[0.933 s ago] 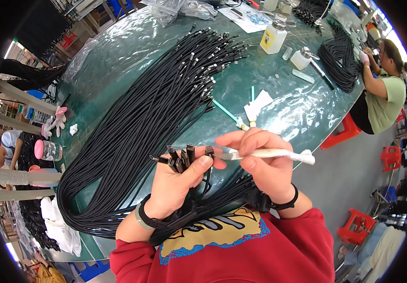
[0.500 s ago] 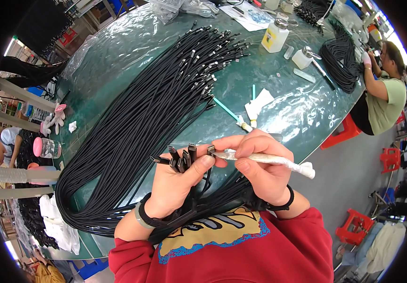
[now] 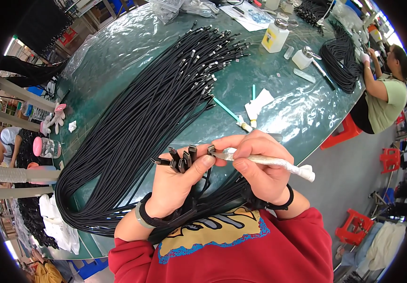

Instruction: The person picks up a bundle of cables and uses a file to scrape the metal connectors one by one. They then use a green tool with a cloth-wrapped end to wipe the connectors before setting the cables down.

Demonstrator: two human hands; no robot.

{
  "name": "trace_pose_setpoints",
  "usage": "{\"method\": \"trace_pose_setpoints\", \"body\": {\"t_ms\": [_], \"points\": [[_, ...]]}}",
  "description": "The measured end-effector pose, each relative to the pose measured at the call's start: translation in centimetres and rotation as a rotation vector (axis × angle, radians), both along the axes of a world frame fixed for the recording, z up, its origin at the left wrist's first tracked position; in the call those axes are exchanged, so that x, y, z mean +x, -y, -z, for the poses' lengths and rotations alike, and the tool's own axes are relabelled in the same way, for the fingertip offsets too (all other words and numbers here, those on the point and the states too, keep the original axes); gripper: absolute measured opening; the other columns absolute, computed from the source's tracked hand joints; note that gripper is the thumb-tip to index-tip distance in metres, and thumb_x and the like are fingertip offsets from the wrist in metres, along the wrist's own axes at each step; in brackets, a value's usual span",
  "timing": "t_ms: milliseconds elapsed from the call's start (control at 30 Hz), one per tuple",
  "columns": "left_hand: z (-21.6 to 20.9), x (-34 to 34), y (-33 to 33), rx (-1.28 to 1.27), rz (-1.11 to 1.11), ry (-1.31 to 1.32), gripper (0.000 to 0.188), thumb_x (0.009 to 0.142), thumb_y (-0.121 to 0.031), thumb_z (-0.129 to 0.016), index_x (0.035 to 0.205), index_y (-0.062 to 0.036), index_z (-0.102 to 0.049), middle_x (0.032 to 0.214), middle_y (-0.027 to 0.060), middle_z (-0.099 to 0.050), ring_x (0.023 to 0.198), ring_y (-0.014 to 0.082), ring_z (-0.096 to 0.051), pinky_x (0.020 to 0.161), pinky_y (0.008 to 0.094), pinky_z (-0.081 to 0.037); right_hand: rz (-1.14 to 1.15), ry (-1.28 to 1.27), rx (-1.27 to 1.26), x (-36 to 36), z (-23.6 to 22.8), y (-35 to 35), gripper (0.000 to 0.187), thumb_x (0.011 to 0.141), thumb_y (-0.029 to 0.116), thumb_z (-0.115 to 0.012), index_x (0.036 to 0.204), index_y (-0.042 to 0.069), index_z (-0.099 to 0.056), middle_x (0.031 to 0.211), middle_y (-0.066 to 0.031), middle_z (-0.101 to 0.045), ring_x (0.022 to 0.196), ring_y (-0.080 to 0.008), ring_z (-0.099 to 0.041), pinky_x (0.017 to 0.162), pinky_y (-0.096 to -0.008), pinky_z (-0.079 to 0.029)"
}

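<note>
Several black cables with metal-tipped plugs [image 3: 180,159] fan out from my left hand [image 3: 172,181], which is closed round them. One plug [image 3: 211,149] stands apart from the others, pinched at the thumb and fingertips. My right hand [image 3: 265,162] grips a slim hand tool [image 3: 273,159] wrapped in whitish tape, with a wad of white at its rear end. The tool's narrow metal tip touches or lies right beside that single plug; the exact contact is too small to make out. Lengths of the held cables run down past my wrists.
A big bundle of black cables [image 3: 132,101] covers the green table [image 3: 302,106]. Swabs [image 3: 246,123] lie beyond my hands, with a yellow-labelled bottle [image 3: 275,37] and a pump bottle [image 3: 303,57] farther off. A co-worker [image 3: 386,89] sits at the right; red stools [image 3: 354,227] stand on the floor.
My hands and the held cables stay nearly still. The tool's rear end has dipped slightly. The co-worker at the right has shifted a little.
</note>
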State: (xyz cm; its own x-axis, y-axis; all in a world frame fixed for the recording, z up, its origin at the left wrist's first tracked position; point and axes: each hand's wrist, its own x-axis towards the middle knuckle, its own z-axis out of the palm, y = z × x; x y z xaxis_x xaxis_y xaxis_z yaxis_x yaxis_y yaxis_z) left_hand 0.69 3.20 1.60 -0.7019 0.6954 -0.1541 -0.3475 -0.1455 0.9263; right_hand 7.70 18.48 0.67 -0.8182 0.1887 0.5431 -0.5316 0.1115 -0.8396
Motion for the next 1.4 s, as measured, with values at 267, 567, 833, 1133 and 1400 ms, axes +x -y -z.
{"method": "trace_pose_setpoints", "body": {"t_ms": [267,567,833,1133,1400], "points": [[-0.1,0.1,0.0,-0.013,-0.002,0.011,0.021,0.081,-0.003,-0.054,0.1,0.0053,-0.056,0.089,0.0124,-0.061,0.081,0.0168,-0.06,0.075,0.0268,-0.046,0.041,0.004,0.053,-0.1,-0.2,-0.1,0.008,0.079,0.003,-0.051,0.074,-0.003,-0.049,0.086,-0.0227,-0.059,0.064,-0.0199,-0.059,0.058,-0.0271,-0.047],[-0.1,0.0,0.0,-0.011,0.013,-0.015,0.021,0.082,-0.006,-0.055,0.1,0.0034,-0.057,0.083,0.0086,-0.063,0.068,0.0092,-0.057,0.064,0.0211,-0.044,0.09,0.024,0.03,0.0,-0.7,0.1,0.011,0.078,0.005,-0.051,0.069,-0.001,-0.048,0.085,-0.0203,-0.061,0.061,-0.0151,-0.058,0.056,-0.0233,-0.042],[0.0,0.1,0.0,-0.067,-0.005,-0.058,0.021,0.082,-0.013,-0.056,0.099,-0.0017,-0.06,0.075,0.0013,-0.063,0.048,-0.0005,-0.031,0.043,0.0158,-0.023,0.078,0.071,-0.03,0.2,-1.0,0.2,0.017,0.081,0.01,-0.051,0.068,-0.001,-0.048,0.087,-0.02,-0.062,0.064,-0.0136,-0.057,0.058,-0.023,-0.041],[0.0,0.0,0.1,-0.08,0.007,-0.025,0.022,0.082,-0.015,-0.056,0.1,-0.0016,-0.059,0.075,0.0021,-0.062,0.047,-0.0002,-0.033,0.042,0.0156,-0.024,0.023,0.101,-0.134,0.1,-0.3,0.2,0.021,0.084,0.017,-0.051,0.074,-0.001,-0.047,0.091,-0.0215,-0.06,0.069,-0.0168,-0.058,0.063,-0.0259,-0.044],[-0.4,-0.1,0.0,-0.094,-0.021,0.047,0.02,0.081,-0.009,-0.054,0.098,0.0022,-0.054,0.066,0.0052,-0.056,0.047,0.0038,-0.037,0.042,0.0185,-0.028,-0.026,0.073,-0.293,0.0,-0.6,0.6,0.015,0.083,0.012,-0.052,0.079,-0.002,-0.05,0.092,-0.0205,-0.06,0.072,-0.0172,-0.059,0.065,-0.0272,-0.046]]}}
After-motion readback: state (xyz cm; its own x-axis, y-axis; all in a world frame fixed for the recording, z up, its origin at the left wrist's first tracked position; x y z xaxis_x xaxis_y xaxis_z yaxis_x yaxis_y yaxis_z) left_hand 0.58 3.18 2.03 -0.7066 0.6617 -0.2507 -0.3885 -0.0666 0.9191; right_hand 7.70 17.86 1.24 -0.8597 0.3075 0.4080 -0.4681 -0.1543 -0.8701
